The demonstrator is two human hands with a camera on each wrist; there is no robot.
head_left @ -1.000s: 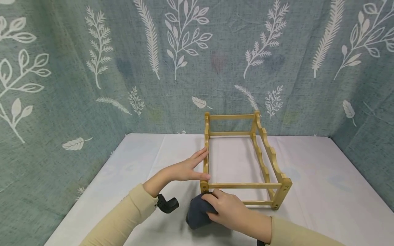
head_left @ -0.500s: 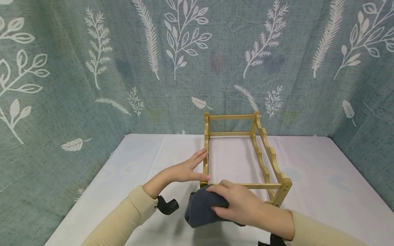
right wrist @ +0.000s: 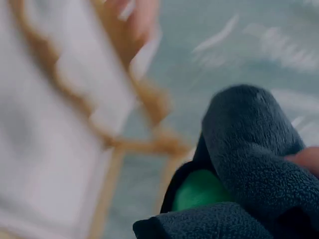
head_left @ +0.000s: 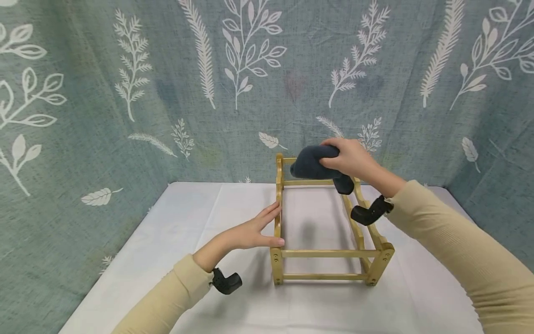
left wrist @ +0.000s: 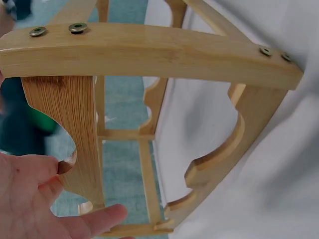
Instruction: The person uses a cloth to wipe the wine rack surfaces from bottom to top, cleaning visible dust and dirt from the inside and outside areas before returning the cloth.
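In the head view a pale wooden rack [head_left: 329, 253] with scalloped side rails stands on the white table. My left hand [head_left: 250, 232] rests on its left top rail, fingers straight and spread, thumb lying across the wood. The left wrist view shows that hand [left wrist: 30, 199] against the curved rail [left wrist: 75, 114]. My right hand [head_left: 352, 160] grips a bunched dark blue cloth [head_left: 313, 162], held above the rack's far end. Something green [right wrist: 199, 189] shows inside the cloth's fold [right wrist: 254, 124] in the right wrist view; its kind is unclear. Parts of the right fingers are hidden by the cloth.
The white tabletop [head_left: 200, 204] surrounds the rack. A grey-green curtain [head_left: 250, 120] with white leaf prints hangs close behind the rack's far end and along both sides. Black wrist cameras [head_left: 227, 282] sit below both sleeves.
My right hand has lifted the cloth from the rack's near left corner and carried it forward and right, to above the far end. The left hand and the rack have stayed put.
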